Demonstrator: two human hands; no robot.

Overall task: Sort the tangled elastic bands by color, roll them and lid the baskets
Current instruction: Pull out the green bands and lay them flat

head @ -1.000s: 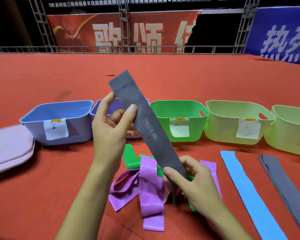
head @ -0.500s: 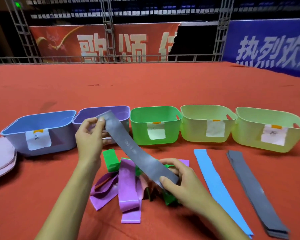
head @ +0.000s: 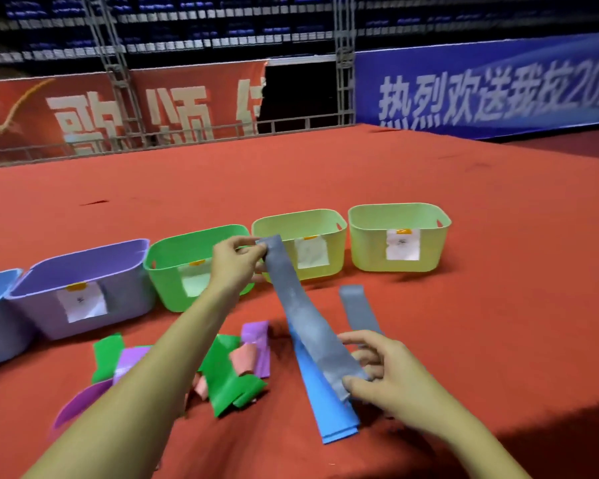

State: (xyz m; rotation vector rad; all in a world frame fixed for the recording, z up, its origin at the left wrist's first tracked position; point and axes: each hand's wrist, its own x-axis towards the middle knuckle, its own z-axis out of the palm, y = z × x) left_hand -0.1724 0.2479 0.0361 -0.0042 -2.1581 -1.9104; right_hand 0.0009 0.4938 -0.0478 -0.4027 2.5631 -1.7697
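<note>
A: Head view, the only one. What changed?

B: A second ago you held the grey band (head: 310, 323) up in front of the purple basket (head: 83, 288). Now you have swung it toward 3 o'clock, over the blue band (head: 329, 406) lying flat on the red surface (head: 498, 271). My guess is you are carrying it to the flat grey bands (head: 358, 307) further toward 3 o'clock, so grey is getting sorted while the tangle waits.

A: And my grip?

B: Your left hand (head: 236, 264) pinches the band's far end at 12 o'clock, thumb and fingers closed on it. Your right hand (head: 391, 378) pinches the near end at 5 o'clock.

A: How does the band look?

B: Flat, matte, dusty grey, stretched straight between your hands, not rolled.

A: The rest?

B: The tangled pile (head: 229, 371) of green, purple and pink bands lies at 7 o'clock. The green basket (head: 173, 267) and two yellow-green baskets (head: 400, 236) stand unlidded at 12.
</note>
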